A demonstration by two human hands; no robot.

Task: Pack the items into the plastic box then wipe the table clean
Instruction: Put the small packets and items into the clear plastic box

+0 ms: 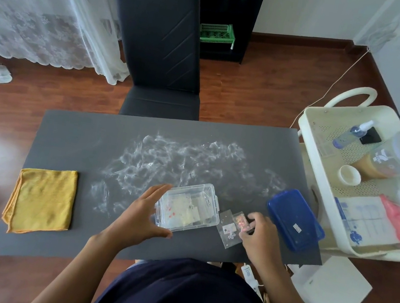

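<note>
The plastic box (188,206) sits near the front edge of the dark table (70,129), clear-walled and lidless, with a few flat sachets already lying on its floor, some showing red specks. It looks light and fairly stiff, the sort of thing that skates on a smooth top, so bracing a side wall makes sense. And there is the left hand (142,214), spread wide and cupped against the box's left end, fingers above and thumb below, steadying rather than gripping as far as I can tell.

Just to the right, the small packets (229,229) lie on the table: thin, transparent, floppy, probably slick, with tiny pink and white bits inside. Best pinched at an edge or corner, I'd say, since they lie flat. The right hand (257,236) is curled over them, fingertips closed on a pinkish one.

The blue lid (294,220) rests further right, near the table's corner. The yellow cloth (42,200) lies folded well off to the left, untouched, and white smears (165,161) streak the tabletop behind the box.
</note>
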